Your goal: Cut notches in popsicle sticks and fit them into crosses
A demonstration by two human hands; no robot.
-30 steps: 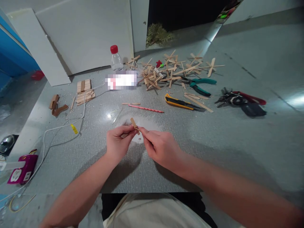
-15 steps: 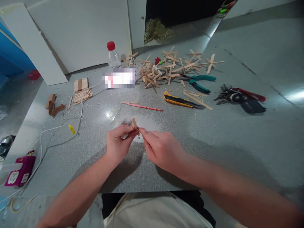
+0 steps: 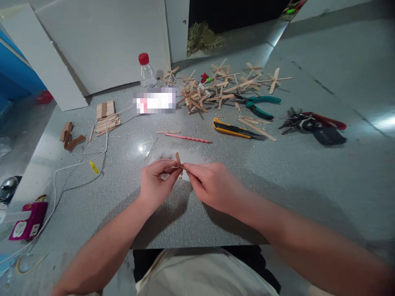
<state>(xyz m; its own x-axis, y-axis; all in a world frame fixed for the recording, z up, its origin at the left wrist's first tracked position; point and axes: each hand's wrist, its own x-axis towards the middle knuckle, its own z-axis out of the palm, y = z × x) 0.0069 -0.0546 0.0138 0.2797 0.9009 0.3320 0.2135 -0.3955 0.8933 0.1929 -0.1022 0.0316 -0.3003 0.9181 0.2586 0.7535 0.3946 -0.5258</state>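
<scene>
My left hand [image 3: 159, 181] is closed in a pinch around a small flat wooden stick [image 3: 178, 159], above the near middle of the table. One end of the stick sticks up past the fingers; its lower part is hidden. My right hand [image 3: 212, 181] has its thumb and forefinger pressed together at the stick's right side, where a thin piece of wood seems to run between the fingertips. Beyond both hands lie a red striped pencil [image 3: 188, 137] and a single flat stick [image 3: 168, 132].
A yellow utility knife [image 3: 231, 128], teal-handled pliers [image 3: 262, 105] and red-handled punch pliers [image 3: 311, 123] lie right. Crossed wooden stick pieces [image 3: 197, 96] are heaped behind. Stick bundles [image 3: 106, 115], a white cable [image 3: 106, 139] and a red-capped bottle [image 3: 148, 76] are left and back.
Both hands have shifted slightly right. The stick's raised end has turned a little more upright between the fingers. Things on the table have stayed in place.
</scene>
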